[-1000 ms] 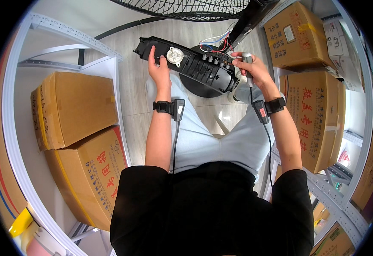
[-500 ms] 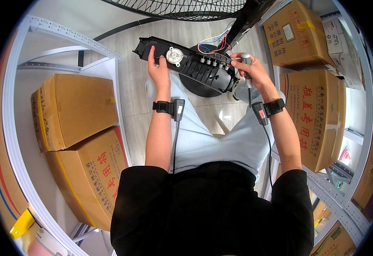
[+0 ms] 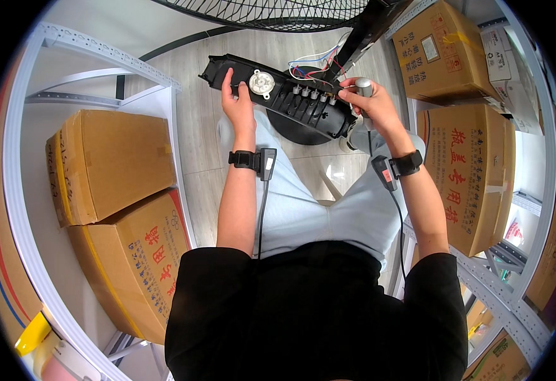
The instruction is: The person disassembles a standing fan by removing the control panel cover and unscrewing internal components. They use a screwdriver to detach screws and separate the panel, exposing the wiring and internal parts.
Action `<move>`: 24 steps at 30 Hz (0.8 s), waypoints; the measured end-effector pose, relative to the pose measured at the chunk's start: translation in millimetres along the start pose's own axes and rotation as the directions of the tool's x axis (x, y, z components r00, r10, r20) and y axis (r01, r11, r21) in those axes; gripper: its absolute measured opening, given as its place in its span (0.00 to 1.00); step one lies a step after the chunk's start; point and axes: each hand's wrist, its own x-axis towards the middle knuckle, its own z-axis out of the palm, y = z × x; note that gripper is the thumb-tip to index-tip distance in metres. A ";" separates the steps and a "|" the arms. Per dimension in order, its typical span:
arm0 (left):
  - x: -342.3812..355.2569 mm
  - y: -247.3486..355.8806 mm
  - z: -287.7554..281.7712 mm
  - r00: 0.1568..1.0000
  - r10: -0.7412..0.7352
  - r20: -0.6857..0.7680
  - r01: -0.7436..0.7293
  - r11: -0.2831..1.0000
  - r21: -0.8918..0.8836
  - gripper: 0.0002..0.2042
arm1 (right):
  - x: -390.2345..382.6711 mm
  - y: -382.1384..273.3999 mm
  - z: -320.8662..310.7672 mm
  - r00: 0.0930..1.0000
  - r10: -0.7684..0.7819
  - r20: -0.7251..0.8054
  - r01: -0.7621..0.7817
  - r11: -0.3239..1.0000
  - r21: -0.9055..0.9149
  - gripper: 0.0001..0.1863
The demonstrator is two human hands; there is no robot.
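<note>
Head view, looking down past a black shirt and pale trousers to a pale wood-grain floor (image 3: 195, 120). In the upper centre of the frame, a long black plastic control housing (image 3: 291, 95) lies slantwise in the air above the knees, its open inner side up, showing a round white gear part (image 3: 261, 82) and a row of small pale switch stems (image 3: 313, 94). The left hand (image 3: 238, 105) grips the housing near its upper-left end, fingers curled over the edge. The right hand (image 3: 370, 105) closes on its lower-right end and also wraps a grey tool handle (image 3: 363, 86); the tool's tip is hidden. Red, blue and white wires (image 3: 310, 66) run from the housing toward a black fan pole (image 3: 367, 28) at upper right. Beneath it sits a round black fan base (image 3: 303, 130); a wire fan grille (image 3: 271, 7) spans the top edge. Each wrist bears a black band with a cabled device. Brown cardboard boxes (image 3: 113, 159) fill grey metal shelving (image 3: 100, 51) at left; more brown printed cartons (image 3: 475, 171) stand at right.
</note>
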 end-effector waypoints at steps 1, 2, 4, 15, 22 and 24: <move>-0.8 0.8 0.9 1.000 -0.011 0.003 0.011 1.000 -0.010 0.20 | -1.5 -2.1 2.5 1.000 -0.009 -0.018 0.008 0.999 -0.035 0.12; -1.4 1.6 1.8 1.000 -0.022 0.006 0.022 1.000 -0.020 0.20 | -2.6 -3.3 4.4 0.999 -0.018 -0.036 0.016 0.997 -0.070 0.12; -1.4 1.5 1.8 1.000 -0.019 0.010 0.019 1.000 -0.021 0.20 | -4.1 -4.2 7.6 0.998 -0.047 -0.045 0.042 0.992 -0.119 0.11; -0.1 -0.1 -0.3 0.998 -0.035 0.058 0.034 0.999 0.017 0.18 | -5.1 1.4 12.5 0.986 -0.129 -0.102 0.107 0.975 -0.195 0.11; -4.7 7.8 3.3 0.992 -0.100 0.078 0.102 0.995 -0.017 0.18 | -5.2 2.9 15.6 0.970 -0.202 -0.135 0.157 0.945 -0.286 0.12; -6.2 9.9 5.1 0.992 -0.099 0.082 0.102 0.994 -0.025 0.18 | -5.6 7.0 13.5 0.967 -0.219 -0.128 0.167 0.929 -0.332 0.12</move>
